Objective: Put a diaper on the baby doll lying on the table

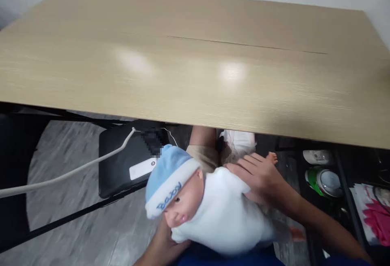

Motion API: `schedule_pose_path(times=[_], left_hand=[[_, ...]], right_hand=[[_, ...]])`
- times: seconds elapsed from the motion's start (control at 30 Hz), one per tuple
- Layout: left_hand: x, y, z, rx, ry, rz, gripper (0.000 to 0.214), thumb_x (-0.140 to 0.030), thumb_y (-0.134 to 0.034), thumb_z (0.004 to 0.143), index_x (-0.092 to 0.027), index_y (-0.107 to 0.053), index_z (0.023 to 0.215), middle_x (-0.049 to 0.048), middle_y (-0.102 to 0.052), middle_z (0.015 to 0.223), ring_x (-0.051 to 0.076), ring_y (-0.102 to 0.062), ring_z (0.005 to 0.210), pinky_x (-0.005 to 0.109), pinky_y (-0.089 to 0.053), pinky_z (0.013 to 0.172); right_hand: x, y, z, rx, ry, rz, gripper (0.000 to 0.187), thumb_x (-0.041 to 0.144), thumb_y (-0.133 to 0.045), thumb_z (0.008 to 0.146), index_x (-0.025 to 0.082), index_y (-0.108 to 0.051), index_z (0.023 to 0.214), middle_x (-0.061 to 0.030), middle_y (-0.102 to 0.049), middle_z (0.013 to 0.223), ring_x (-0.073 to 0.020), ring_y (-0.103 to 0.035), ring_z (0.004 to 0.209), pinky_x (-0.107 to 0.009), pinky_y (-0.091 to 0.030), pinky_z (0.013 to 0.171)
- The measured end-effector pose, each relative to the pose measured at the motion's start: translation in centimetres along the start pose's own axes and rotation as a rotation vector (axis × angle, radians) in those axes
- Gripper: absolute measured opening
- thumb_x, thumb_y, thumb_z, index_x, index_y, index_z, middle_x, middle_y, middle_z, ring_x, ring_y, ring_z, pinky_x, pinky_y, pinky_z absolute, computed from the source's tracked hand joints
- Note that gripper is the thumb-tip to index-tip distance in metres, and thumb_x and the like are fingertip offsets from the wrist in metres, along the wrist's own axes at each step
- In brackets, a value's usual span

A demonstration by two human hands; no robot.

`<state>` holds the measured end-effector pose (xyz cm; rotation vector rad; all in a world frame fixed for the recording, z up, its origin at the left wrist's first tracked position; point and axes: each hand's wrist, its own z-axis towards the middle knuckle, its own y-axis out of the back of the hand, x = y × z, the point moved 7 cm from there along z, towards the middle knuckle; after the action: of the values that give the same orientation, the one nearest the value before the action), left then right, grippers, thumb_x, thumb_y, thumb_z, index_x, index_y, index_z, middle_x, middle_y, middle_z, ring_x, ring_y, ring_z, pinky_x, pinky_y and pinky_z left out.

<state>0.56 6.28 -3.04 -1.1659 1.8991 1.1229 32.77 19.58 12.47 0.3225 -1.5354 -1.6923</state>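
Observation:
A baby doll in a white top lies tilted across my lap, below the table edge. On its head is a light blue cap with a white band and dark blue lettering. My left hand grips the doll from below, at the shoulder beneath its face; most of its fingers are hidden. Across the doll's upper side rests my right hand, fingers stretched out over the white cloth. One small doll hand shows just past my right fingers, and a doll foot pokes out at the lower right.
A wooden table with a thin crack spans the view ahead. To the left, a black stool carries a white device near a pale cable. At right, a dark shelf holds a green-and-white can and pink cloth.

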Motion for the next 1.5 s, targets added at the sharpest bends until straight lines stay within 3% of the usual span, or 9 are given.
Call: schedule_pose_path(times=[0.1,0.27,0.37,0.43,0.6,0.8,1.13,1.3,1.5], left_hand=[[-4.1,1.2,1.7,0.205,-0.118,0.190,0.047,-0.053,-0.096,0.072,-0.034,-0.087,0.114,0.0114,-0.089,0.120,0.043,-0.084,0.117,0.056,-0.072,0.105],[-15.8,4.2,6.7,0.212,-0.352,0.369,0.066,-0.040,-0.085,0.081,-0.028,-0.069,0.145,0.0124,-0.083,0.137,0.039,-0.084,0.118,0.046,-0.072,0.095],[-22.2,4.3,10.0,0.310,-0.392,0.438,0.073,-0.041,-0.081,0.085,-0.030,-0.060,0.154,0.0072,-0.085,0.131,0.033,-0.085,0.108,0.035,-0.069,0.082],[-26.0,4.4,12.6,0.290,-0.451,0.492,0.075,-0.045,-0.081,0.085,-0.029,-0.059,0.155,0.0062,-0.084,0.130,0.032,-0.084,0.108,0.034,-0.067,0.085],[-31.7,4.0,19.7,0.206,-0.564,0.581,0.082,-0.052,-0.081,0.078,-0.022,-0.064,0.152,0.0107,-0.084,0.129,0.035,-0.081,0.113,0.040,-0.064,0.092],[-33.4,3.1,24.5,0.209,-0.573,0.570,0.075,-0.057,-0.080,0.073,-0.020,-0.073,0.137,0.0098,-0.083,0.131,0.034,-0.077,0.113,0.040,-0.061,0.098],[-30.5,5.0,25.1,-0.044,-0.508,0.766,0.073,-0.087,-0.068,0.082,-0.023,-0.072,0.116,0.0131,-0.081,0.114,0.036,-0.075,0.101,0.042,-0.054,0.085],[-30.8,5.5,27.7,-0.166,-0.592,0.808,0.074,-0.091,-0.063,0.085,-0.022,-0.071,0.110,0.0156,-0.079,0.111,0.039,-0.073,0.105,0.043,-0.054,0.086],[-33.3,6.1,34.4,-0.320,-0.625,0.863,0.074,-0.091,-0.062,0.086,-0.022,-0.069,0.109,0.0166,-0.078,0.110,0.039,-0.070,0.105,0.044,-0.053,0.087]], right_hand=[[0.6,4.2,-1.1,-0.100,-0.047,-0.038,0.056,0.009,-0.057,0.085,0.018,-0.071,0.139,-0.0097,-0.079,0.098,-0.0285,-0.067,0.081,-0.044,-0.047,0.071],[-1.4,7.9,-1.2,-0.163,-0.173,-0.115,0.044,0.011,-0.057,0.088,0.015,-0.069,0.129,-0.0090,-0.080,0.097,-0.0282,-0.070,0.079,-0.043,-0.047,0.073],[-3.8,9.1,-0.8,-0.188,-0.313,-0.146,0.049,0.013,-0.059,0.083,0.020,-0.069,0.131,-0.0081,-0.082,0.101,-0.0308,-0.075,0.086,-0.041,-0.049,0.074],[-6.1,9.6,-0.4,-0.188,-0.454,-0.167,0.044,0.018,-0.062,0.085,0.024,-0.071,0.127,-0.0070,-0.083,0.100,-0.0322,-0.077,0.086,-0.038,-0.046,0.070],[-12.1,9.2,0.2,-0.177,-0.732,-0.222,0.025,0.038,-0.071,0.093,0.026,-0.074,0.114,-0.0093,-0.085,0.097,-0.0359,-0.077,0.084,-0.036,-0.039,0.064],[-15.8,7.6,-0.5,-0.196,-0.728,-0.155,0.034,0.040,-0.072,0.092,0.025,-0.075,0.123,-0.0115,-0.086,0.112,-0.0385,-0.079,0.097,-0.038,-0.047,0.071],[-15.9,6.6,-4.0,-0.362,-0.595,-0.218,0.037,0.055,-0.065,0.106,0.025,-0.072,0.126,-0.0144,-0.081,0.118,-0.0403,-0.076,0.106,-0.050,-0.059,0.086],[-19.0,6.3,-1.8,-0.350,-0.547,-0.263,0.042,0.061,-0.059,0.109,0.023,-0.071,0.120,-0.0158,-0.079,0.111,-0.0393,-0.074,0.101,-0.050,-0.058,0.085],[-26.5,6.7,3.5,-0.321,-0.555,-0.281,0.051,0.070,-0.053,0.108,0.022,-0.069,0.113,-0.0187,-0.079,0.110,-0.0408,-0.072,0.103,-0.051,-0.057,0.089]])
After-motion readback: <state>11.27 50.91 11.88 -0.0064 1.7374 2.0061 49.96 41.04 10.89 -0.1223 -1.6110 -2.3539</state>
